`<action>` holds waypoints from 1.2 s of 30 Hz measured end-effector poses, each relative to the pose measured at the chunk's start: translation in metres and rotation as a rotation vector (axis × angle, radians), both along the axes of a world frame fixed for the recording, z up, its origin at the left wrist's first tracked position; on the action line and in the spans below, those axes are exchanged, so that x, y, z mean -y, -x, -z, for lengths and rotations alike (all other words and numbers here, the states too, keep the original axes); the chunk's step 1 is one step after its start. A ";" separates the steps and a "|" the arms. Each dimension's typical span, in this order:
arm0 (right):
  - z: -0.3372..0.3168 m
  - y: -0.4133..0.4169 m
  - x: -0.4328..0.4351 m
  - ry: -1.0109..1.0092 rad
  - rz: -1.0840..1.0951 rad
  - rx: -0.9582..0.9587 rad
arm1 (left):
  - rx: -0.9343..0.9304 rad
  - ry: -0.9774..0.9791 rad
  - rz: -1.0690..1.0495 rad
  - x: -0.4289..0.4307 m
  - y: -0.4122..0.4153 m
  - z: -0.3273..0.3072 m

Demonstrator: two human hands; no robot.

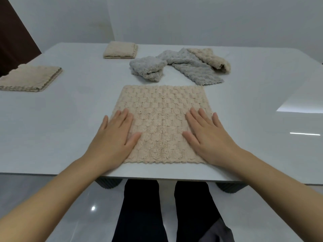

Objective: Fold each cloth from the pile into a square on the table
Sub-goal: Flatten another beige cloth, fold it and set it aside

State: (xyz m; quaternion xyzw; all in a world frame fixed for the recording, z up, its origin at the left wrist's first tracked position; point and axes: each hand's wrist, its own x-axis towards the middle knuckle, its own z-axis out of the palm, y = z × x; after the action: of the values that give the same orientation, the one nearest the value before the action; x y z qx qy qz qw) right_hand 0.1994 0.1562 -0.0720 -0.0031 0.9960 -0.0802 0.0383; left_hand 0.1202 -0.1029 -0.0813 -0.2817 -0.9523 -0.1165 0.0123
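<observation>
Beige cloth [162,123] sides partly hidden under both flat hands [113,137] [208,137]

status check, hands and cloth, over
Both open: left hand and right hand flat on beige cloth. Cloth spread out, not yet folded. Behind it the pile. Nothing in the way.

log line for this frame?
phase: smoothing | left hand: flat on beige cloth | right hand: flat on it | pile: unfolded, behind | folded: far cloth, left cloth

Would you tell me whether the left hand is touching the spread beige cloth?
Touching. The head view shows the left hand lying flat, fingers straight, on the left side of the beige cloth.
</observation>
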 end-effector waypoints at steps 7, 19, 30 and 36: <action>-0.013 -0.020 0.030 0.190 -0.267 -0.252 | -0.171 -0.069 0.452 -0.007 -0.027 -0.019; -0.001 -0.025 -0.006 0.258 -0.172 -0.443 | -0.152 -0.222 0.149 0.036 -0.012 -0.010; -0.007 -0.028 -0.040 0.632 -0.123 -0.278 | 0.119 -0.593 -0.072 0.055 -0.013 -0.013; -0.011 -0.024 -0.048 0.875 -0.026 -0.274 | 0.233 -0.711 -0.129 0.056 -0.005 -0.016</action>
State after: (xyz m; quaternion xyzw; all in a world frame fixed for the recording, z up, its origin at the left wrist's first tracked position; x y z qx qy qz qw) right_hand 0.2233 0.2040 -0.0612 -0.0418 0.8642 -0.4918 -0.0975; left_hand 0.1256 -0.1588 -0.0657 -0.1842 -0.8633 -0.4698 0.0080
